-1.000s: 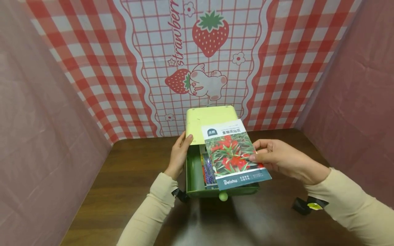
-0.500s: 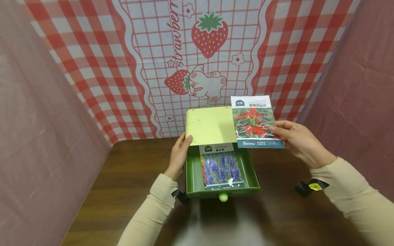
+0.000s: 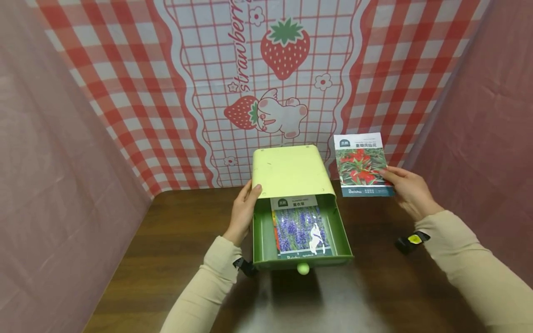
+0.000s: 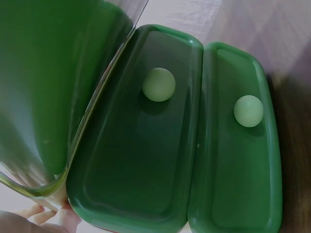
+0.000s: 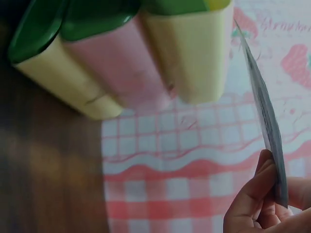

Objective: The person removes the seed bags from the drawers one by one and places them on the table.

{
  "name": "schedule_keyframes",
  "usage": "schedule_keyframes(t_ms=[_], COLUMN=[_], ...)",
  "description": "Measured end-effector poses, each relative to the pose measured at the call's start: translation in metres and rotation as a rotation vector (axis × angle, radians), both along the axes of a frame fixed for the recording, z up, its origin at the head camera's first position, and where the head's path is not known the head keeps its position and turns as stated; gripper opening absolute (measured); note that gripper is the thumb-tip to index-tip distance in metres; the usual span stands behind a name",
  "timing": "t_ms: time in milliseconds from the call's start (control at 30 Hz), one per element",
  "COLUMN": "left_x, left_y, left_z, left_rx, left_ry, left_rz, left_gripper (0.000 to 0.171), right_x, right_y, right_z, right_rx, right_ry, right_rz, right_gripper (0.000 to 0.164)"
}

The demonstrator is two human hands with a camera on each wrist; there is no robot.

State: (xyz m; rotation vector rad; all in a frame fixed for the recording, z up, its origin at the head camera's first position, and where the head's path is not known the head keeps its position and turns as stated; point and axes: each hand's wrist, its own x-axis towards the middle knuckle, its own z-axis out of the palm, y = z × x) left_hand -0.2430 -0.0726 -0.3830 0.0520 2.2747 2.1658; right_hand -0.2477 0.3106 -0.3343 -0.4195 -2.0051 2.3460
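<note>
My right hand (image 3: 410, 189) pinches a seed packet (image 3: 361, 169) with red flowers printed on it, thumb on its front. The packet hangs in the air to the right of a small drawer cabinet (image 3: 289, 173) with a pale yellow top. In the right wrist view, it shows edge-on between thumb and fingers. My left hand (image 3: 242, 210) holds the cabinet's left side, thumb over the top edge. The green top drawer (image 3: 263, 238) is pulled out by its round knob's side. Inside lies a seed packet with purple flowers (image 3: 295, 226), covering another whose coloured edge shows at its left.
Below the open drawer, two closed green drawers (image 4: 141, 145) with pale round knobs face the front. The cabinet's tiers are yellow and pink (image 5: 121, 68). A strawberry-print checked cloth (image 3: 374, 83) hangs behind the brown wooden table (image 3: 166, 259); pink drapes (image 3: 479, 129) stand at both sides.
My right hand has lifted the red-flower packet from over the drawer and carried it right, past the cabinet, uncovering the purple-flower packet. My left hand stays on the cabinet's side.
</note>
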Motion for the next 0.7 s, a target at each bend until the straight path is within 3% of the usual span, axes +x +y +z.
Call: schedule_keyframes(t_ms=[100, 267, 533, 633, 700], left_x=[0.009, 0.012, 0.01, -0.001, -0.008], left_y=[0.001, 0.001, 0.001, 0.0, 0.0], left_z=[0.009, 0.012, 0.011, -0.003, -0.012], left_rx=[0.0, 0.013, 0.016, 0.029, 0.033], left_ry=[0.013, 0.021, 0.009, 0.012, 0.015], left_rz=[-0.003, -0.006, -0.006, 0.0, 0.004], left_gripper=[0.067, 0.066, 0.067, 0.07, 0.072], right_x=[-0.008, -0.019, -0.03, -0.035, -0.037], right_y=[0.005, 0.012, 0.013, 0.01, 0.008], right_z=[-0.016, -0.044, -0.097, -0.115, -0.127], right_rx=[-0.017, 0.031, 0.184, 0.283, 0.33], right_ry=[0.014, -0.019, -0.11, -0.14, -0.156], right_rz=[-0.052, -0.136, -0.149, -0.153, -0.153], right_gripper=[0.008, 0.02, 0.024, 0.009, 0.029])
